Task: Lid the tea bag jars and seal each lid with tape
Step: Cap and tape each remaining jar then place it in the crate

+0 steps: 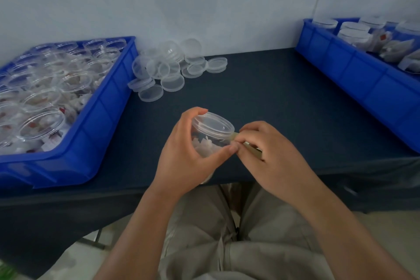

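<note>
A clear plastic jar [210, 137] with tea bags inside and a clear lid on top is gripped by my left hand [181, 150] above the near edge of the dark table [272, 98]. My right hand [270, 154] pinches a strip of tan tape [250, 146] whose end touches the jar's right side just below the lid. Most of the tape is hidden under my fingers.
A blue bin [95, 120] at left holds several unlidded jars of tea bags. A heap of loose clear lids [170, 68] lies behind it near the wall. Another blue bin [354, 70] at right holds lidded jars and loose tea bags.
</note>
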`<action>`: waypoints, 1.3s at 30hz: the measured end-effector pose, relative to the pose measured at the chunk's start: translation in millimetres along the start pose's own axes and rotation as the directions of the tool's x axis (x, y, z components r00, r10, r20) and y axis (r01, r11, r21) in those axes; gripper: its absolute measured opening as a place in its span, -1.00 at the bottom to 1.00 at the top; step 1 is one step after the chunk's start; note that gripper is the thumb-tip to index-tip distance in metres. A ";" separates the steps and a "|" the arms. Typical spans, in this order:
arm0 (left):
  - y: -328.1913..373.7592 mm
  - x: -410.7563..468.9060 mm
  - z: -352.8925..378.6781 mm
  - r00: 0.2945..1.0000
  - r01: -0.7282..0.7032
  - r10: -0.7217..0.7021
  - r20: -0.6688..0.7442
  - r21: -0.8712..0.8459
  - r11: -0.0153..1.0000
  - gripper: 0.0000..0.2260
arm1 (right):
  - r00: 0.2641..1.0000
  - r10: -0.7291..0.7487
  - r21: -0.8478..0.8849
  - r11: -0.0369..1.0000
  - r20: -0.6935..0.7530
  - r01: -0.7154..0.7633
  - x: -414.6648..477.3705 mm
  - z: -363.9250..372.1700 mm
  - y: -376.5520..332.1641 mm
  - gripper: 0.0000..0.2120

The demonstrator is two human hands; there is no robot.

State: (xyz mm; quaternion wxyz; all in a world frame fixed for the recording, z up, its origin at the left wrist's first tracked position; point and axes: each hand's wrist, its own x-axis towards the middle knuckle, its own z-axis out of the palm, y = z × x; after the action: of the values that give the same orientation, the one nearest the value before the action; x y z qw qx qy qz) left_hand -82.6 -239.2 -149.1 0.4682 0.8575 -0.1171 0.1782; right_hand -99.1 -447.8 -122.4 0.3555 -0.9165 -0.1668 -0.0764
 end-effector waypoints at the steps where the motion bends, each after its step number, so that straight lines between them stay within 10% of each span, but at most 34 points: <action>1: -0.1 0.1 0.6 1.000 -0.004 0.004 -0.006 0.012 1.000 -0.29 | 1.000 0.002 -0.010 1.000 0.002 -0.002 -0.2 0.1 0.0 -0.85; 18: 3.7 2.6 1.4 0.997 -0.065 0.066 -0.029 0.035 0.997 -0.54 | 1.000 -0.015 -0.052 0.999 -0.020 0.013 -0.1 -0.5 -0.1 -0.70; 34: -6.5 5.0 -33.1 0.954 0.297 -0.256 0.157 -0.367 0.881 -0.54 | 0.972 0.028 0.092 0.995 0.233 -0.050 -4.6 -11.3 7.5 -0.59; 39: -10.2 -2.1 -35.7 0.895 0.442 -0.294 0.334 -0.586 0.679 -0.47 | 0.969 0.069 0.037 0.996 0.236 -0.080 -0.3 -14.8 14.5 -0.58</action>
State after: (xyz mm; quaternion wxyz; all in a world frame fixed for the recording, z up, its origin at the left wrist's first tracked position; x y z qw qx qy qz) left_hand -87.8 -203.5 -139.9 0.7459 0.6613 -0.0449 -0.0647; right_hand -94.5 -467.9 -120.6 0.3571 -0.9162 -0.1747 0.0495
